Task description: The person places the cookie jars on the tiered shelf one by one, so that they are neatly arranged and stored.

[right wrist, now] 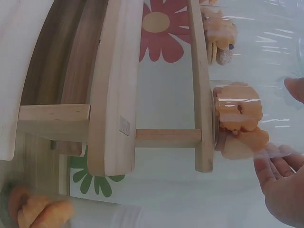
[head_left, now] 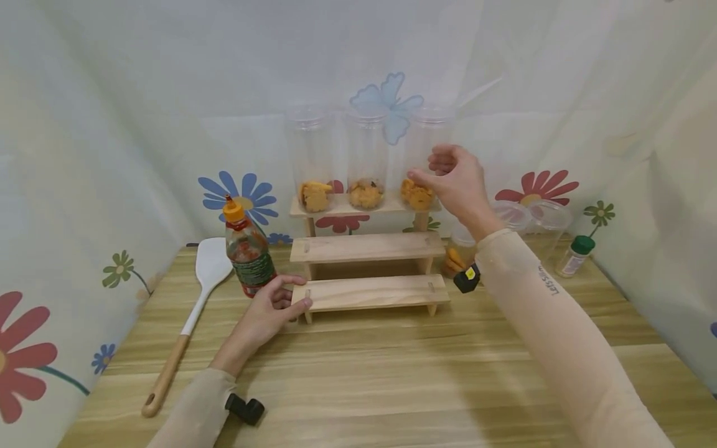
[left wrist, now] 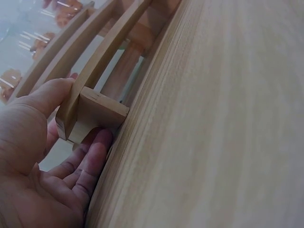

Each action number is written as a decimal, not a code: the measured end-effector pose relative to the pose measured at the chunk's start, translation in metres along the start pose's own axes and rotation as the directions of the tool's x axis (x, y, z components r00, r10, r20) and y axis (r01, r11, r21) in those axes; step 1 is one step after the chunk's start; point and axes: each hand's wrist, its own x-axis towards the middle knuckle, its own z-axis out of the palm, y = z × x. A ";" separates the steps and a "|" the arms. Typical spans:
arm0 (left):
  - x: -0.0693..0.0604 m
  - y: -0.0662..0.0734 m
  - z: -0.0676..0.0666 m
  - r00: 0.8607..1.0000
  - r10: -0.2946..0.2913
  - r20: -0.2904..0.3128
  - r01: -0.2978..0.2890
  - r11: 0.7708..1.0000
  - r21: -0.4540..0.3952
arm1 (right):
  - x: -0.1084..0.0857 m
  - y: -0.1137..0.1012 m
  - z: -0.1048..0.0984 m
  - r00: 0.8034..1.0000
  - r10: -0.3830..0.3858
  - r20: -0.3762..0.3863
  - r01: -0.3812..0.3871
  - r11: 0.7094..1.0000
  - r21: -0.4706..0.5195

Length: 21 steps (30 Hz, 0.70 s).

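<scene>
A three-step wooden display rack (head_left: pixel 370 292) stands on the table. My left hand (head_left: pixel 271 311) grips the left end of its lowest step, thumb on top and fingers underneath, as the left wrist view shows. On the top step stand three tall clear lidded jars, each with cookies in the bottom: a left jar (head_left: pixel 310 149), a middle jar (head_left: pixel 366 149) and a right jar (head_left: pixel 434 127). My right hand (head_left: pixel 459 180) holds the right jar low on its side, with the thumb in front and the fingers curved round the other side. Cookies (right wrist: pixel 240 107) show through its wall.
Left of the rack stand a sauce bottle (head_left: pixel 250 258) with a yellow cap and a white spatula (head_left: pixel 210 264) lying flat. More clear jars (head_left: pixel 546 221) stand behind my right forearm, beside a green-capped shaker (head_left: pixel 576 256). A floral curtain (head_left: pixel 168 74) hangs behind.
</scene>
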 end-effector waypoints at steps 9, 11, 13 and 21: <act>-0.001 0.001 -0.003 1.000 -0.005 0.011 0.005 1.000 0.002 | 0.003 0.011 0.004 1.000 -0.015 -0.014 0.015 1.000 0.003; 0.000 0.002 -0.003 1.000 -0.004 0.010 0.004 1.000 0.004 | 0.004 0.012 0.004 1.000 -0.010 -0.013 0.010 1.000 -0.002; 0.000 0.002 -0.002 1.000 -0.003 0.010 0.003 1.000 0.002 | 0.005 0.013 0.004 1.000 -0.004 -0.011 0.004 1.000 -0.010; 0.000 0.002 -0.001 1.000 -0.006 0.011 0.006 1.000 -0.006 | 0.002 0.009 0.003 1.000 0.022 0.006 -0.021 0.997 -0.068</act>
